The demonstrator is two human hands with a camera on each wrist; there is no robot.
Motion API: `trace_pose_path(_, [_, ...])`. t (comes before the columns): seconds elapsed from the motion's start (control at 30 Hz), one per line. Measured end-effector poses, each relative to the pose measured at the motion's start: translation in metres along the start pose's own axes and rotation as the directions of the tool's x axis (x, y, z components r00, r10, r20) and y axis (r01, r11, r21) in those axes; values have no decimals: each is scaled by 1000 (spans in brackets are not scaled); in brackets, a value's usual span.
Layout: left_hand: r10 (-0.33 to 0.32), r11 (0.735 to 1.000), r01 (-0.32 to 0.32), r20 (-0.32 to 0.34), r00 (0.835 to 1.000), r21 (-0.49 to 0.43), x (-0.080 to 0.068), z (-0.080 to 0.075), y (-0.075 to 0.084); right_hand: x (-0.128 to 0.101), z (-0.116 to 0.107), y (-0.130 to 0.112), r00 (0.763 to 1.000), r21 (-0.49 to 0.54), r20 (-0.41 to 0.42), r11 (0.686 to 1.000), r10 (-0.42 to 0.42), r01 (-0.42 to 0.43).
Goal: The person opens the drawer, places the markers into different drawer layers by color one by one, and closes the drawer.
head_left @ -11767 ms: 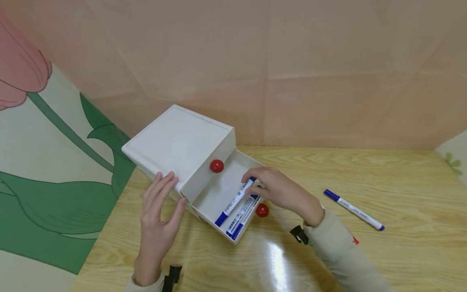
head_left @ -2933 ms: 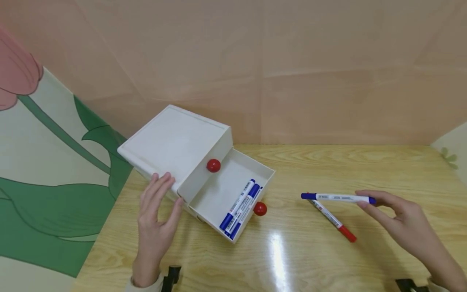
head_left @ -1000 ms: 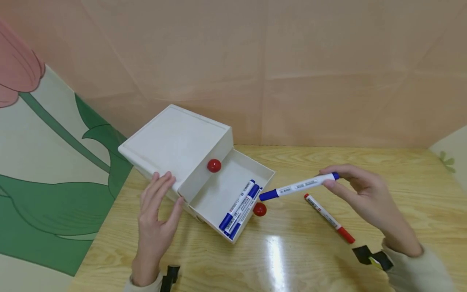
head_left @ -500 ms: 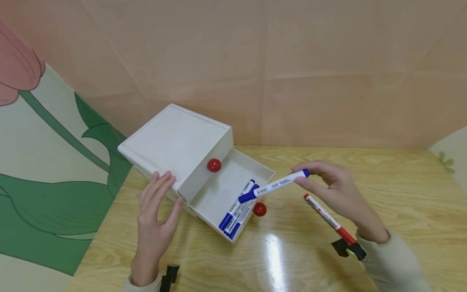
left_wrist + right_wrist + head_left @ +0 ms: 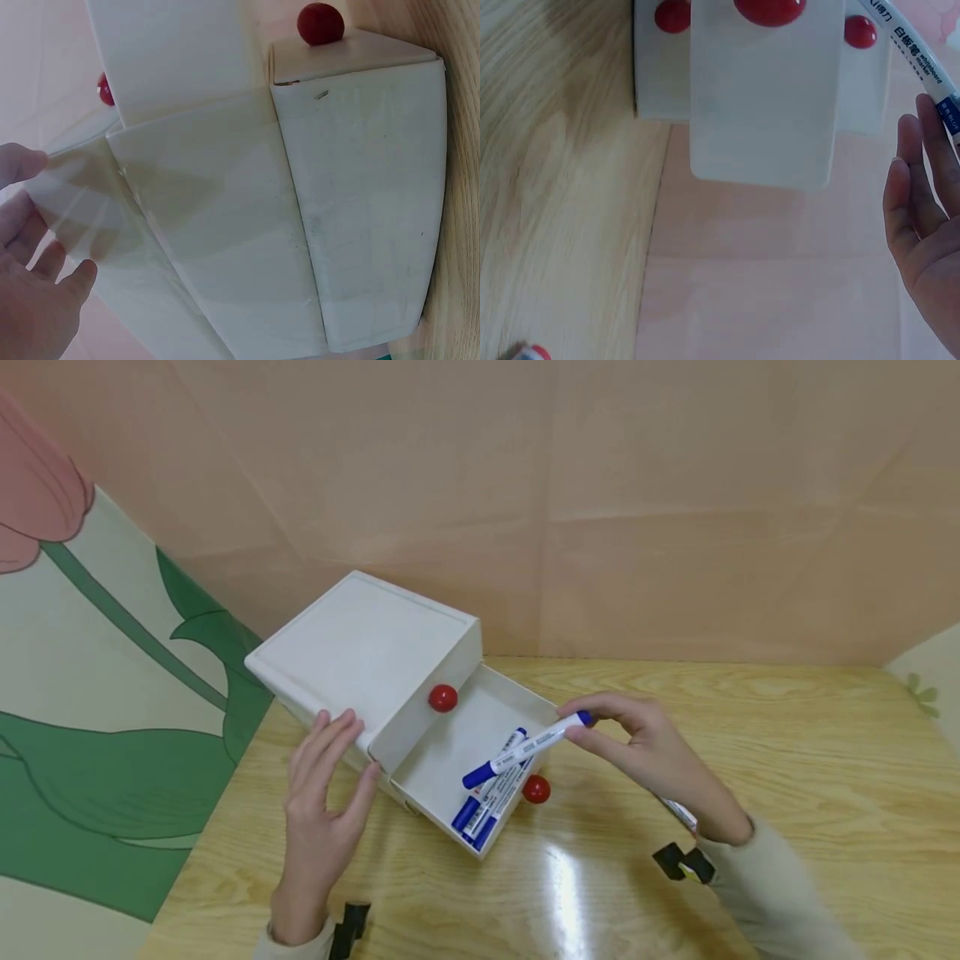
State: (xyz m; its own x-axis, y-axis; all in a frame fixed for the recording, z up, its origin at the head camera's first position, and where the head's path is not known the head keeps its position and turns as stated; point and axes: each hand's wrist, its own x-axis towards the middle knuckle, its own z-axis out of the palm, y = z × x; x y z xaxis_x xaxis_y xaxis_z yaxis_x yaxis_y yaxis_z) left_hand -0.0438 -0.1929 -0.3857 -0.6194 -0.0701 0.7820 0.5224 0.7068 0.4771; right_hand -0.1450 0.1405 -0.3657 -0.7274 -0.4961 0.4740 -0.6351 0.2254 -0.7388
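Note:
A white two-drawer box (image 5: 360,647) stands at the table's back left, its lower drawer (image 5: 450,752) pulled out. Two blue markers (image 5: 487,797) lie inside along the drawer's right wall. My right hand (image 5: 583,727) pinches the tail of a third blue marker (image 5: 521,750), which hangs tilted over the drawer with its cap end lowest. In the right wrist view that marker (image 5: 919,56) crosses above my fingers (image 5: 919,217), with the drawer front (image 5: 765,105) ahead. My left hand (image 5: 345,752) rests with straight fingers on the box's near corner, its fingers (image 5: 34,277) against the box side (image 5: 360,202).
A red marker (image 5: 681,813) lies on the wooden table (image 5: 825,793), mostly hidden under my right wrist. Each drawer carries a red knob, one above (image 5: 443,697) and one on the drawer (image 5: 536,789). A pink wall stands close behind the box, and a flower panel bounds the left.
My right hand has carried the blue marker leftward from above the table to over the open drawer and lowered its cap end. The left hand and box have stayed put.

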Motion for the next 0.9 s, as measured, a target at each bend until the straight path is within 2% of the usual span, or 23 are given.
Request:
trace_pose_path(0.43, [-8, 1000, 8, 3, 1000, 13, 1, 1, 2, 13, 19, -1, 982, 17, 147, 992, 122, -126])
trace_pose_path(0.8, [20, 1000, -20, -2, 1000, 5, 2, 1, 1, 23, 36, 0, 973, 31, 202, 993, 107, -115])
trace_pose_path(0.9, [-7, 1000, 7, 7, 1000, 0, 1, 0, 1, 24, 39, 0, 966, 25, 228, 991, 119, -128])
